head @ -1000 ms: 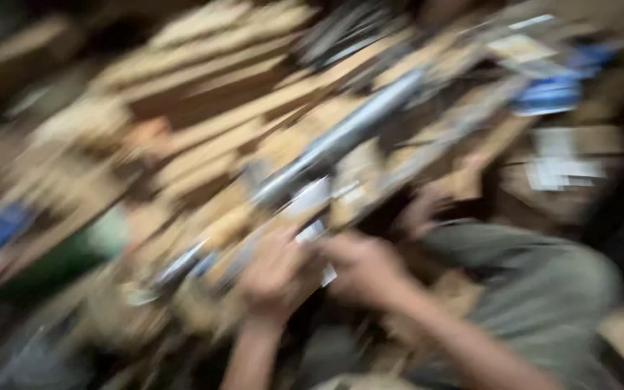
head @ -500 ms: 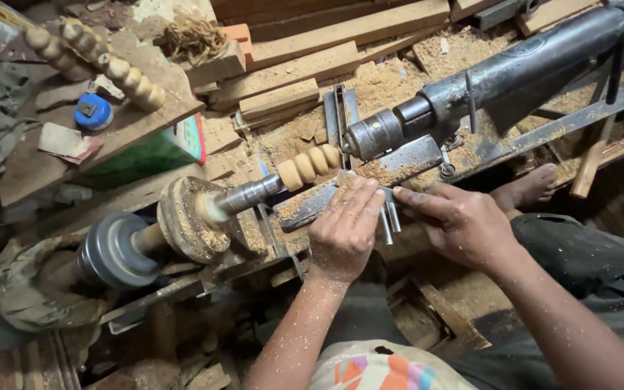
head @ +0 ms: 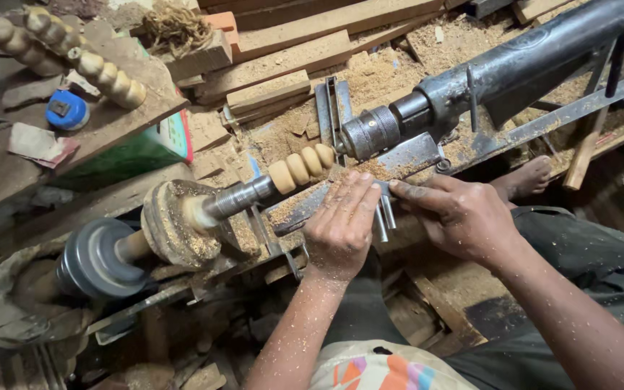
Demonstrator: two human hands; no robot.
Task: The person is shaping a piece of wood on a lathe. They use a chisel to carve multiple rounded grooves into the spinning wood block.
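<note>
Both hands point(head: 399, 217) grasping metal chisel point(head: 312, 206) on rest beside beaded workpiece point(head: 301, 166)

one green carton, nothing else w/ a label

you've got a green box point(head: 135, 155) w/ a white-and-red end panel, lying tilted under the wooden board point(head: 110, 123) at upper left, just behind the lathe's round wooden faceplate point(head: 175, 224). no signs or screens.

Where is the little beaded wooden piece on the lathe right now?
In the head view, the beaded wooden piece sits mid-frame, clamped between the lathe's two metal ends, just above the left hand.
</note>
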